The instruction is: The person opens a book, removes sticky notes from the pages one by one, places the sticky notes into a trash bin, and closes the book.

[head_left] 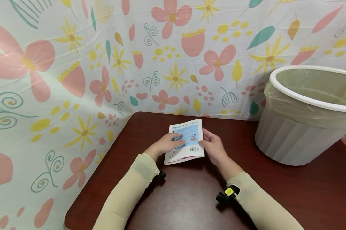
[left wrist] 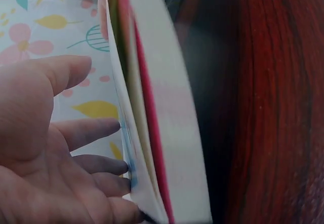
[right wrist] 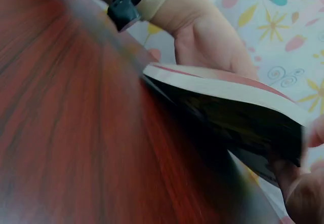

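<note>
A paperback book (head_left: 190, 132) with a white and blue cover, a barcode and small cartoon figures is tilted a little above the table. My right hand (head_left: 214, 146) grips its right edge, thumb on the cover and fingers beneath; the right wrist view shows this hand (right wrist: 306, 191) at the book's edge. My left hand (head_left: 167, 142) lies over the left part of the cover. Seen from the left wrist, the left hand's (left wrist: 66, 148) fingers are extended, several fingertips touching the cover. The pages (left wrist: 174, 112) bow slightly apart there, with a pink sheet edge showing.
The dark red wooden table (head_left: 175, 198) spreads beneath both arms. To the right stands a ribbed grey bin (head_left: 290, 137) with a white rim and a clear liner. A flower-patterned cloth (head_left: 175, 57) hangs behind and to the left. Small black cameras (head_left: 223, 198) sit at the wrists.
</note>
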A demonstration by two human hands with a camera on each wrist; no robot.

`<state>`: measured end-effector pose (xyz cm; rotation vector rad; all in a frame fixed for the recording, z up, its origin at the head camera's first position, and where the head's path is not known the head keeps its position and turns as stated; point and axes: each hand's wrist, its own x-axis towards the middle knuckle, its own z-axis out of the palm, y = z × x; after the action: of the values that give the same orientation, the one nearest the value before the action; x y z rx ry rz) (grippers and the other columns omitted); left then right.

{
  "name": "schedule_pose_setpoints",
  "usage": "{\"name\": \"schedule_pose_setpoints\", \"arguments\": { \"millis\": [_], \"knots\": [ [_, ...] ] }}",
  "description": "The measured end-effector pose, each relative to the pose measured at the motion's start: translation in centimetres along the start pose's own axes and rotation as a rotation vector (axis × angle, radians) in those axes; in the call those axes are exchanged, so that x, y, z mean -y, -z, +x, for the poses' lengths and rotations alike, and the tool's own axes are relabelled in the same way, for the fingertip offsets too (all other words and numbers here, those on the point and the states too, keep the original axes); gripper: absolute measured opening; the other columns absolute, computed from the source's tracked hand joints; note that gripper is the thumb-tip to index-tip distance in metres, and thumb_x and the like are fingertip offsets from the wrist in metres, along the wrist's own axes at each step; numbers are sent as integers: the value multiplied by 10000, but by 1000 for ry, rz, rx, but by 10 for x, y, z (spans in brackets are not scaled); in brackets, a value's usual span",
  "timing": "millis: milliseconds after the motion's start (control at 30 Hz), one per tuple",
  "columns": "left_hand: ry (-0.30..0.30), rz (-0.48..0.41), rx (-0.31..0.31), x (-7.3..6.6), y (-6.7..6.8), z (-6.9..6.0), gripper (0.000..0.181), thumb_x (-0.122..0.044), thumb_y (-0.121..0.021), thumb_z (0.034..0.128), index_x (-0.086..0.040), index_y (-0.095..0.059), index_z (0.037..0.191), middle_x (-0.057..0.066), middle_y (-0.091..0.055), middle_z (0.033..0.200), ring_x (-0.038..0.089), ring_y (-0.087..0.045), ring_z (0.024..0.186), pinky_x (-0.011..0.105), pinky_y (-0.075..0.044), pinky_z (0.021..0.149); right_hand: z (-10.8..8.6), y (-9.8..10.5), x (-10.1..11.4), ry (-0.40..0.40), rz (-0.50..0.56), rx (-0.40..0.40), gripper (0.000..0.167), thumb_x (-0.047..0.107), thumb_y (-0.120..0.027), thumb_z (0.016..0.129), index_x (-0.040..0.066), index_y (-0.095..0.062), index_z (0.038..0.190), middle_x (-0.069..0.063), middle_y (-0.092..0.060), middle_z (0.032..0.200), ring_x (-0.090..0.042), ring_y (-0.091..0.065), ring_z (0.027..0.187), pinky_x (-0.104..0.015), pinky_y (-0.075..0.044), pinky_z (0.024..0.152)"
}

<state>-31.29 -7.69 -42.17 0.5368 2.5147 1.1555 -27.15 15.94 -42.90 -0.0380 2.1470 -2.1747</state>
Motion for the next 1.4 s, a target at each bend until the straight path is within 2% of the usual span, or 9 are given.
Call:
{"name": "schedule_pose_setpoints", "arguments": {
  "millis": [133,333,467,667,867,1067,1100,1233,1400],
  "knots": [
    [-6,-20,7,0,0,1,664,-562,-575,1004,-200,-482,1554,47,-339,1684,278,-178,1610,526,-289,1253,14,-2,0,-86,-5,-46,752,46,-566,995,41,-188,1645,-240,-448,1579,-274,-616,1282,-206,-583,778],
    [26,-17,-10,2,4,1,681,-573,-571,1001,-174,-490,1547,56,-364,1670,294,-275,1576,526,-348,1219,31,2,-4,-185,-165,25,609,119,-624,996,36,-414,1561,-252,-667,1322,-199,-764,896,-372,-635,712],
    [37,-20,-23,3,5,1,693,-573,-579,996,-148,-500,1538,69,-374,1663,303,-326,1552,526,-364,1208,32,2,-7,-189,-313,66,590,135,-622,999,26,-415,1540,-237,-697,1216,-202,-761,786,-409,-636,666],
    [13,-14,18,2,2,3,708,-597,-561,998,-172,-473,1557,53,-325,1689,296,-259,1583,533,-345,1220,26,9,-6,-189,-364,50,627,156,-619,1006,33,-345,1556,-248,-670,1204,-211,-747,760,-410,-628,629],
    [-23,-4,45,3,-2,3,692,-575,-556,1011,-188,-447,1574,29,-364,1672,279,-305,1567,519,-353,1218,16,20,-6,-191,-317,85,639,161,-577,1027,31,-254,1563,-267,-624,1255,-216,-750,785,-440,-629,643],
    [-110,-10,130,-4,-11,1,676,-522,-559,1028,-162,-425,1584,20,-396,1655,267,-380,1530,483,-386,1200,0,45,-2,-196,-281,105,648,143,-524,1042,26,-182,1580,-297,-594,1303,-222,-749,834,-450,-628,667],
    [-126,-6,145,-5,-13,1,669,-512,-557,1032,-160,-423,1585,21,-412,1644,274,-430,1493,475,-400,1184,-2,51,0,-195,-281,106,654,149,-528,1043,26,-177,1580,-299,-598,1303,-223,-750,839,-449,-628,670],
    [-167,43,180,-12,-19,0,652,-493,-563,1037,-180,-418,1590,-10,-425,1634,242,-414,1501,462,-388,1190,-12,73,15,-181,-312,106,677,170,-544,1040,31,-169,1587,-288,-620,1277,-219,-750,837,-453,-627,676],
    [-175,58,142,-19,-18,-1,647,-515,-595,1014,-242,-437,1580,-46,-436,1625,198,-350,1542,473,-353,1223,-24,104,47,-110,-399,127,639,122,-502,1048,-7,-163,1574,-306,-655,1190,-230,-752,789,-467,-625,646]
  ]
}}
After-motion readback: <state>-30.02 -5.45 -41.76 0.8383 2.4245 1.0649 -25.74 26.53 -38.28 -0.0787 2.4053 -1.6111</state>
